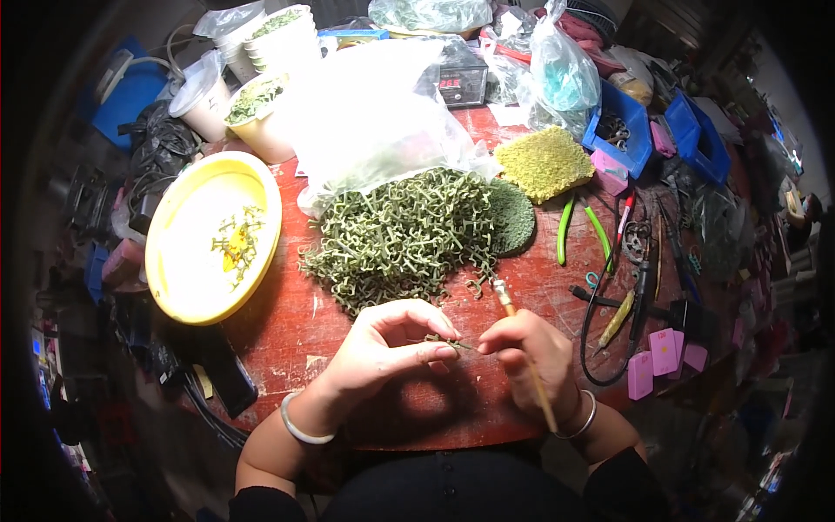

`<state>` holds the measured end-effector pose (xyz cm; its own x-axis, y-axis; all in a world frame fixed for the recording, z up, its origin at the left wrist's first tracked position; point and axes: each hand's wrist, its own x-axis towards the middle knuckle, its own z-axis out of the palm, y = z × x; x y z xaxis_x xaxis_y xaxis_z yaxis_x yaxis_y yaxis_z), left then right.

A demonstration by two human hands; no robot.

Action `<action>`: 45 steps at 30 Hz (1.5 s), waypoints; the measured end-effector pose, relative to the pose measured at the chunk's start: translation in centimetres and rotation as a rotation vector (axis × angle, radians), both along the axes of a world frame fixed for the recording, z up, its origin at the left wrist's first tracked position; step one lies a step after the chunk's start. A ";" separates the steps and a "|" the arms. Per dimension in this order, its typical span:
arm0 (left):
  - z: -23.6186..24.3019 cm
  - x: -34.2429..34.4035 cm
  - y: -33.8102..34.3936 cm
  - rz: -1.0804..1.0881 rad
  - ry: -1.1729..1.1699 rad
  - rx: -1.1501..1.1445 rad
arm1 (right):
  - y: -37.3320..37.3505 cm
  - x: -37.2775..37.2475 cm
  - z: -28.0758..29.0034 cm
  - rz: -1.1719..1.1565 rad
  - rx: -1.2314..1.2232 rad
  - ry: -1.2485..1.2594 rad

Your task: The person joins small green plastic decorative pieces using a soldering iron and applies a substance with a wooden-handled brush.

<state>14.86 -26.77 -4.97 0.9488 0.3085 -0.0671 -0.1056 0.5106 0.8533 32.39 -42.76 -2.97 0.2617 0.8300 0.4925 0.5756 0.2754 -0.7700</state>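
Near the table's front edge, my left hand pinches a small dull-green piece between thumb and fingertips. My right hand is closed round a wooden-handled brush, its metal-banded end pointing away from me. The right fingertips also meet the thin end of the green piece; whether they grip it I cannot tell. Just beyond both hands lies a heap of small, bent green pieces, spilling from a whitish plastic bag.
At left stands a yellow basin with a few green pieces. Right of the heap are a yellow textured pad, a round green pad, green-handled pliers, a black cable and pink blocks. White tubs stand behind.
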 end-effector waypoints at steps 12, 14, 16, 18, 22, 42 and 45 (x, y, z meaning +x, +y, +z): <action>-0.1 -0.2 0.3 -0.012 -0.001 0.014 | -0.7 0.2 1.2 0.050 0.145 -0.054; -0.2 -0.2 0.3 0.000 -0.024 0.022 | -0.7 0.2 1.0 0.063 0.145 -0.068; -0.1 -0.2 0.3 0.003 -0.017 0.017 | -0.7 0.1 0.9 0.062 0.148 -0.084; -0.1 -0.3 0.2 0.007 -0.010 0.013 | -0.6 0.0 0.9 0.055 0.154 -0.085; 0.0 -0.3 0.1 0.009 -0.006 0.019 | -0.4 -0.1 0.6 0.048 0.200 -0.092; -0.1 -0.2 0.0 0.006 0.002 -0.047 | -0.4 -0.3 0.5 0.012 0.244 -0.206; -0.1 -0.2 0.0 0.017 0.003 -0.048 | -0.4 -0.3 0.6 0.004 0.258 -0.211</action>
